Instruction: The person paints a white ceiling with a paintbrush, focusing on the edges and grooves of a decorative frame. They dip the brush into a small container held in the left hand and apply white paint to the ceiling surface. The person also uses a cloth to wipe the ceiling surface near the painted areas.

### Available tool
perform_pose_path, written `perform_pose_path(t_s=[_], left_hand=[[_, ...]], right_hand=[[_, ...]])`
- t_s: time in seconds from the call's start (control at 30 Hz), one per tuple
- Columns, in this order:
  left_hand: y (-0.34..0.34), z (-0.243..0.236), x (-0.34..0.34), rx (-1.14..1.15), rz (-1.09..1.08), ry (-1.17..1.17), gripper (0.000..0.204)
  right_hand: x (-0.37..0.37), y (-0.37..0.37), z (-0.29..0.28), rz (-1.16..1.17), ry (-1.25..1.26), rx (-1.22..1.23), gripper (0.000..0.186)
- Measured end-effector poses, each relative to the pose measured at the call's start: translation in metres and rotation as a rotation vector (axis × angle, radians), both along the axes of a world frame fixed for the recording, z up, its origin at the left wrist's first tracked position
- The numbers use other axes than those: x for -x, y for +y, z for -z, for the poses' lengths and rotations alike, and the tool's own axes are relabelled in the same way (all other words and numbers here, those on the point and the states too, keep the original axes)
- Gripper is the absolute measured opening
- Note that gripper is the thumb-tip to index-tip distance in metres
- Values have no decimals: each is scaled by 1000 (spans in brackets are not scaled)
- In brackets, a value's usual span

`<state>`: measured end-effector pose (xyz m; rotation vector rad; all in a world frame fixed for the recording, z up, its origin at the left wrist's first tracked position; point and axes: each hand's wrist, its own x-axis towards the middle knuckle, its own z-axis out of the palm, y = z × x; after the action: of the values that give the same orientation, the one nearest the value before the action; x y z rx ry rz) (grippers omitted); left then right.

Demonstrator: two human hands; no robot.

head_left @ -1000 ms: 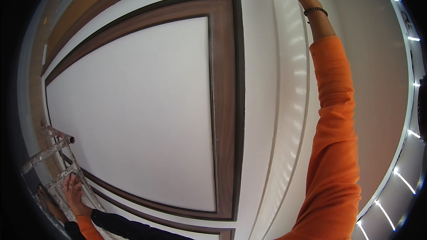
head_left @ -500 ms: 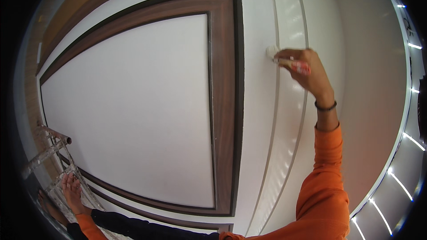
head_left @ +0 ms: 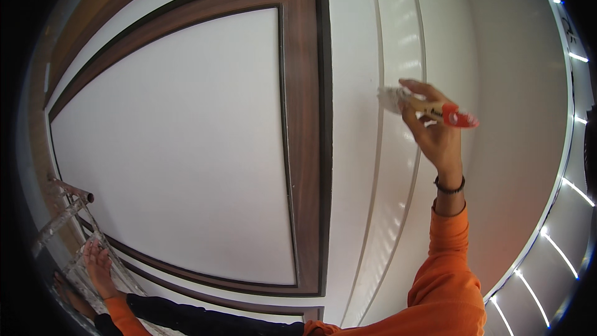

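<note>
My right hand (head_left: 435, 134) is closed around a paintbrush (head_left: 459, 116) with a wooden, red-ended handle and white-coated bristles. The bristle end is at a narrow, glossy white vertical strip (head_left: 395, 205) of the wall; whether it touches is unclear. At lower left, my left hand (head_left: 99, 264) has its fingers bent over the top of a paint-spattered metal ladder (head_left: 61, 218). To the left of the strip is a white panel (head_left: 165, 143) framed in brown wood (head_left: 301, 137) with a dark outer edge.
A bare foot (head_left: 73, 292) and dark-trousered leg rest at the ladder, lower left. A plain pale surface (head_left: 516, 118) extends right of the strip, bordered by a curving row of bright light strips (head_left: 559, 252). Another wood-trimmed panel (head_left: 261, 308) runs along the bottom.
My right hand has come down from the top edge along the white strip, and the brush handle now points more to the right. My left hand stays on the ladder.
</note>
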<state>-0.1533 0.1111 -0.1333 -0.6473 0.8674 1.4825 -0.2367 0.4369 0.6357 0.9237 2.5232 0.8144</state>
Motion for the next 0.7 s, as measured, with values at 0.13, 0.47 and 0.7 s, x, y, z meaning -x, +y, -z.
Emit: perform_pose_path(t_s=[0.13,0.47,0.7], left_hand=[[-6,-7,-6,51,71,-56,50],[1,-38,27,10,-84,-128,46],[10,-48,26,-7,-90,-73,49]], right_hand=[[24,83,11,-179,27,53,10],[62,134,24,-199,-351,-248,21],[12,102,55,-247,-729,-271,19]])
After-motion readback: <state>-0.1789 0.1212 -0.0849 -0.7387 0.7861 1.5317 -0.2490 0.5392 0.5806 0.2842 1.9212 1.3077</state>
